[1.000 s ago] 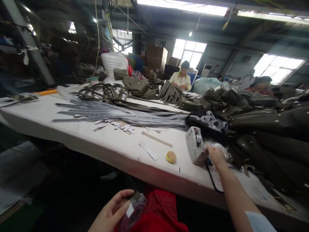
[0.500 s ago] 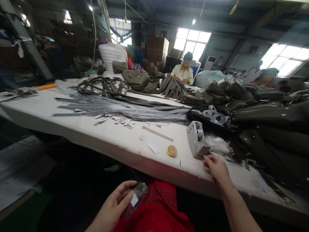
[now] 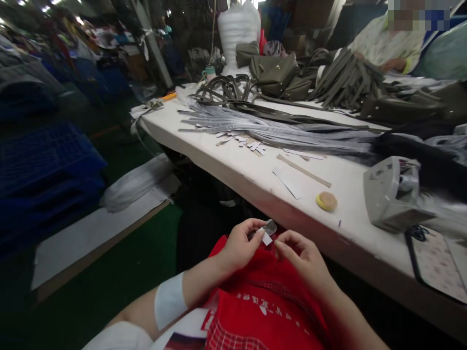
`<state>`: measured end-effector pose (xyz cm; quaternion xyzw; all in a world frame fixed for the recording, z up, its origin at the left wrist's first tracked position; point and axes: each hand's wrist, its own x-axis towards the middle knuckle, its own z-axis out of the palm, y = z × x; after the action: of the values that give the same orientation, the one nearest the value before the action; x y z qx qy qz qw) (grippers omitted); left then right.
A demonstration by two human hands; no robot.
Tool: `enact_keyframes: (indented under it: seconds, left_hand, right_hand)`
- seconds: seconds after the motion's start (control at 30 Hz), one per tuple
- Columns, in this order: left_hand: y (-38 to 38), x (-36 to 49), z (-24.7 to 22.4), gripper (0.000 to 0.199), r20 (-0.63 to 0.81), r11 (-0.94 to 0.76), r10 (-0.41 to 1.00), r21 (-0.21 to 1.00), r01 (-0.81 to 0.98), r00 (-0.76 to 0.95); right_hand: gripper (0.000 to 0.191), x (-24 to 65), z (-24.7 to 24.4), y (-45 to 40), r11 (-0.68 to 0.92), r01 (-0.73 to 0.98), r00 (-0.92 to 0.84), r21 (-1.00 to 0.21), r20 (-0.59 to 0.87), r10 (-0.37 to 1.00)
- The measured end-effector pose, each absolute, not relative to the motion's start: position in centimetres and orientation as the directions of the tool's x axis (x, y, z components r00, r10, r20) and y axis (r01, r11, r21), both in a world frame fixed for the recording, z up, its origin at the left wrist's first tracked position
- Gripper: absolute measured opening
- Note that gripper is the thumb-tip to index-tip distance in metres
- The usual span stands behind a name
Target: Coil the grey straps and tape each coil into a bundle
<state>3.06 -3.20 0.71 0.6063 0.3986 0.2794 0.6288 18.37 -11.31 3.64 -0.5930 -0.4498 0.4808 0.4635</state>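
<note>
Above a red apron (image 3: pixel 268 291), the left hand (image 3: pixel 241 246) clamps a slip (image 3: pixel 267 238) in its fingers; just right, the right hand (image 3: pixel 303 252) curls, its fingers' hold unclear.

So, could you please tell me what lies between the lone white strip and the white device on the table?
In the head view, a yellow-rimmed round tan object lies between the white strip and the white device.

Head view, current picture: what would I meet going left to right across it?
Stacked blue plastic crates → pale, sheet-like bundle → bare left hand → small white rectangular slip it pinches → bare right hand → yellow-and-tan round disc → white plastic dispenser-like device.
</note>
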Motion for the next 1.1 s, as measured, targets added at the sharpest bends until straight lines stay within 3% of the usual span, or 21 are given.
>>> enact_keyframes:
  seconds: [0.3, 0.57, 0.9, 1.03, 1.1]
  left_hand:
    - [-3.5, 2.4, 1.3, 0.022, -0.162, 0.128, 0.849, 0.987, 0.101, 0.503]
    - [-3.7, 2.3, 1.5, 0.027, -0.143, 0.123, 0.885, 0.990, 0.076, 0.443]
    - [-4.7, 2.0, 2.2, 0.023, 0.162, -0.264, 0.882, 0.948, 0.180, 0.443]
    - [-4.2, 2.0, 0.7, 0.023, 0.278, -0.393, 0.864, 0.894, 0.216, 0.421]
    - [-3.5, 2.5, -0.2, 0.024, 0.325, -0.441, 0.843, 0.873, 0.206, 0.429]
  right_hand:
    - [0.045, 17.3, 0.2, -9.8, -0.319, 0.041, 0.159, -0.947, -0.309, 0.938]
    - [0.033, 17.1, 0.3, -9.6, -0.291, -0.134, 0.029, -0.947, -0.297, 0.954]
    - [0.029, 15.0, 0.6, -9.0, -0.214, -0.123, 0.214, -0.969, -0.236, 0.948]
    - [0.028, 15.5, 0.5, -8.5, -0.027, -0.165, 0.183, -0.986, -0.057, 0.981]
    - [0.036, 16.2, 0.6, -8.2, 0.047, -0.175, 0.162, -0.983, 0.018, 0.987]
